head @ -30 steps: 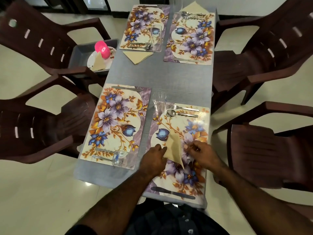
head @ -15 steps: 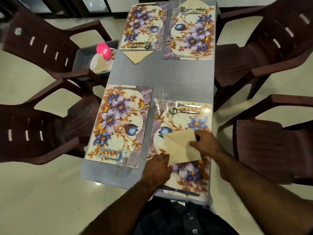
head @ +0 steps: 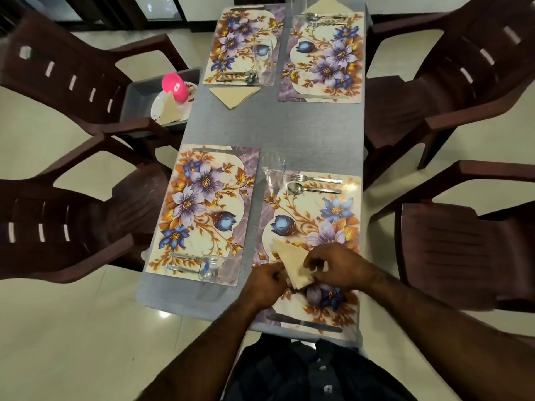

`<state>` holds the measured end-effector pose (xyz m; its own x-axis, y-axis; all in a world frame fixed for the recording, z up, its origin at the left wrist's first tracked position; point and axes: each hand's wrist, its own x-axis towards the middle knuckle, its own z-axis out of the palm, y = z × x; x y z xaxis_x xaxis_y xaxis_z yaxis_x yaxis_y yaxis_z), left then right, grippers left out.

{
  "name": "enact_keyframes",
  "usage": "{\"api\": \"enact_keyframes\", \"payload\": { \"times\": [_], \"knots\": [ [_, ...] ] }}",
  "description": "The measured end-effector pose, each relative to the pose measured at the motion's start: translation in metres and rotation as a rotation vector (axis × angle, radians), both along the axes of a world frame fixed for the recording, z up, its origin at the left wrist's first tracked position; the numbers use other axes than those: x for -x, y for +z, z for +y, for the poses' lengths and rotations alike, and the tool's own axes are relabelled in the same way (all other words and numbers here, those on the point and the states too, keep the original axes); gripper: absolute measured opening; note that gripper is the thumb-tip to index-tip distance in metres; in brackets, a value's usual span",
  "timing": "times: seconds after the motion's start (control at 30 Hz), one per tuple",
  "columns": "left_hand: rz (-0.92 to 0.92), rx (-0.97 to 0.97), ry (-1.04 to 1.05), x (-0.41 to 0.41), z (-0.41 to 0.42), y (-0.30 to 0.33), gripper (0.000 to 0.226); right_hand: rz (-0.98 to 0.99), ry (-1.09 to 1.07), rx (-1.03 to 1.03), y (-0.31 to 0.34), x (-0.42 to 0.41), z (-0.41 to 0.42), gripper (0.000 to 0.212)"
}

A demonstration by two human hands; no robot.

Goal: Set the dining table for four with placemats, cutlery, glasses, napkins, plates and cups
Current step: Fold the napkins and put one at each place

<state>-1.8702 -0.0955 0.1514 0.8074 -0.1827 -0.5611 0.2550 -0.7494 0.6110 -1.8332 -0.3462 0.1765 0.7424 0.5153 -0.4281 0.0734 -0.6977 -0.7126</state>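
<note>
- Napkin [head: 293, 263]: a beige folded triangle held over the near right placemat [head: 311, 250], its point toward the far left, pinched from both sides.
- Left hand [head: 265, 283] grips the napkin's near left edge with curled fingers; right hand [head: 337, 266] pinches its right side, fingers bent over the fold. The hands sit close together, almost touching.
- On the same placemat: a knife [head: 304, 322] along the near edge, a fork [head: 314, 178] and spoon [head: 309, 189] along the far edge, a clear glass [head: 273, 169] at the far left corner.
- The near left placemat [head: 202, 212] carries a glass [head: 210, 266] lying over cutlery near its near edge and a knife [head: 218, 151] at the far edge.
- Far left placemat [head: 246, 44] has a tall glass [head: 263, 60] and cutlery, with a folded napkin [head: 234, 94] just beside its near edge on the grey table [head: 275, 128].
- Far right placemat [head: 325, 56] has cutlery and a napkin [head: 327, 4] at its far edge.
- A grey tray [head: 139, 94] on a brown chair [head: 75, 73] to the left holds a plate [head: 157, 107], a pink cup [head: 174, 86] and another napkin [head: 168, 110].
</note>
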Motion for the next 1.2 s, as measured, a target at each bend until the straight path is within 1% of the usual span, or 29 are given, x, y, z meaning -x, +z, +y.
{"api": "enact_keyframes", "payload": {
  "times": [0.07,0.1,0.13,0.17,0.23,0.27,0.3,0.33,0.4,0.43,0.47,0.5,0.57,0.6,0.63,0.7,0.8,0.87,0.93,1.03,1.1,1.2],
  "knots": [
    [0.054,0.048,0.091,0.000,0.000,0.004,0.043,-0.081,-0.235,-0.015,-0.004,0.003,-0.010,0.028],
    [0.105,0.093,0.159,0.000,-0.001,0.005,0.046,-0.101,-0.304,0.009,-0.006,0.005,-0.015,0.032],
    [0.170,0.157,0.233,0.001,-0.003,0.007,0.047,-0.104,-0.316,0.049,-0.007,0.008,-0.018,0.039],
    [0.236,0.226,0.301,0.001,-0.005,0.009,0.048,-0.109,-0.281,0.098,-0.009,0.012,-0.021,0.048],
    [0.339,0.309,0.423,0.000,-0.009,0.015,0.039,-0.170,-0.149,0.237,-0.018,0.021,-0.023,0.061],
    [0.356,0.305,0.462,-0.001,-0.012,0.019,0.031,-0.203,-0.112,0.305,-0.023,0.025,-0.024,0.062],
    [0.298,0.244,0.461,-0.001,-0.014,0.021,0.025,-0.226,-0.110,0.355,-0.026,0.027,-0.024,0.060],
    [0.156,0.115,0.400,0.000,-0.015,0.021,0.022,-0.251,-0.130,0.384,-0.026,0.029,-0.022,0.055],
    [-0.213,-0.147,0.170,0.003,-0.012,0.019,0.031,-0.352,-0.160,0.399,-0.024,0.037,-0.017,0.045],
    [-0.355,-0.207,0.019,0.005,-0.010,0.017,0.041,-0.409,-0.144,0.404,-0.023,0.044,-0.015,0.043],
    [-0.449,-0.243,-0.147,0.004,-0.008,0.012,0.051,-0.454,-0.100,0.423,-0.023,0.052,-0.013,0.045],
    [-0.506,-0.276,-0.330,0.001,-0.007,0.008,0.059,-0.482,-0.037,0.457,-0.022,0.061,-0.012,0.048],
    [-0.509,-0.393,-0.664,-0.006,-0.006,0.001,0.071,-0.466,0.071,0.528,-0.025,0.072,-0.014,0.054],
    [-0.472,-0.465,-0.770,-0.008,-0.005,0.000,0.074,-0.441,0.081,0.562,-0.025,0.073,-0.016,0.055],
    [-0.431,-0.531,-0.828,-0.009,-0.003,-0.001,0.077,-0.425,0.058,0.590,-0.026,0.071,-0.019,0.053],
    [-0.397,-0.615,-0.836,-0.005,0.000,0.000,0.080,-0.419,-0.020,0.623,-0.024,0.064,-0.022,0.049],
    [-0.341,-0.639,-0.751,0.012,-0.008,0.006,0.078,-0.390,-0.086,0.652,-0.019,0.052,-0.018,0.049],
    [-0.320,-0.624,-0.650,0.024,-0.016,0.007,0.076,-0.379,-0.086,0.669,-0.019,0.051,-0.012,0.055],
    [-0.319,-0.611,-0.595,0.031,-0.019,0.006,0.074,-0.401,-0.049,0.629,-0.022,0.060,-0.003,0.066],
    [-0.375,-0.595,-0.623,0.034,-0.014,-0.001,0.078,-0.415,-0.009,0.540,-0.034,0.082,0.012,0.076],
    [-0.433,-0.548,-0.641,0.030,-0.008,-0.002,0.091,-0.401,-0.021,0.534,-0.040,0.089,0.020,0.079],
    [-0.444,-0.506,-0.661,0.020,0.006,-0.008,0.124,-0.381,-0.056,0.557,-0.046,0.084,0.028,0.073]
  ]
}}
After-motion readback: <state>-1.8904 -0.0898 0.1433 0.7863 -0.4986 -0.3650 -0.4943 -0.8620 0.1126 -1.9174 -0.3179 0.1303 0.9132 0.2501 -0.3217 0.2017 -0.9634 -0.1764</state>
